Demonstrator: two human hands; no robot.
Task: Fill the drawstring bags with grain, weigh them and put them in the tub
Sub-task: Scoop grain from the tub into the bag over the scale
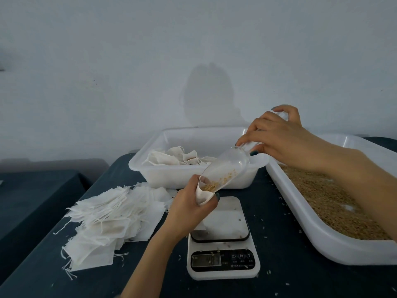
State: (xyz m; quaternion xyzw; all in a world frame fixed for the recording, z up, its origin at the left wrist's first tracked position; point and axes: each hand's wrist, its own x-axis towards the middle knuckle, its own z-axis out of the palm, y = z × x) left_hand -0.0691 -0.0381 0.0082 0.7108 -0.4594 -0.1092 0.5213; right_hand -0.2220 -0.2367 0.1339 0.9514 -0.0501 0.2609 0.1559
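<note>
One bag [204, 195] held above the scale [227, 220]
Left hand [189, 211] grips its open mouth; right hand [277, 136] grips the scoop [225, 166], tipped into it.

A single head-worn wide-angle view, forward and slightly down, close over the table [271, 211], wall [129, 61] behind
</note>
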